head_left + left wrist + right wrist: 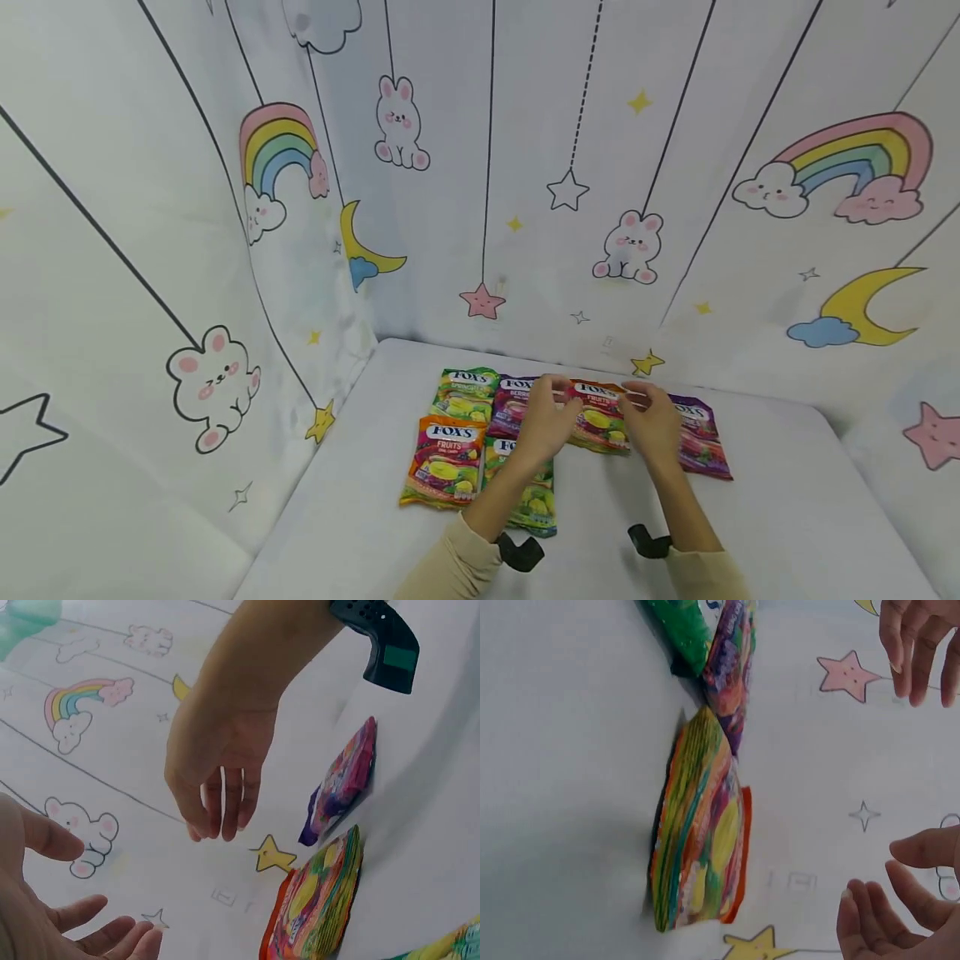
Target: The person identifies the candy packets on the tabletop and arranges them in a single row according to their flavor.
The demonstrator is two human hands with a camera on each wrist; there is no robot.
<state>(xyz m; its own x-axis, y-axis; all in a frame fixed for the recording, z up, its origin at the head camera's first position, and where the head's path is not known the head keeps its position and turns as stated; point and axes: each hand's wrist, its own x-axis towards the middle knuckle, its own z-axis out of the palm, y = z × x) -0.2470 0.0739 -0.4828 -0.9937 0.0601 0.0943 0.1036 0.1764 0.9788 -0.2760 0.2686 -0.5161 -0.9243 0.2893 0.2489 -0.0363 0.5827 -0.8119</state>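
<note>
My left hand [551, 419] hovers at the left side of an orange-edged Fox's Fruits candy bag [598, 421], fingers loosely bent. On that bag's other side is my right hand [654, 423], also relaxed. Both wrist views show the fingers apart from the bag, with nothing in either hand. Right of it lies a purple candy bag [703, 442], partly behind the right hand. A purple Berries bag [512, 408] is to the left, overlapped by the left hand. Beneath the left forearm, a green bag [538, 504] is partly hidden.
Another green candy bag [463, 396] lies at the back left, with a second orange Fruits bag [444, 467] in front of it. The white table [330, 533] meets a cartoon-printed cloth wall [435, 242] behind and at the left.
</note>
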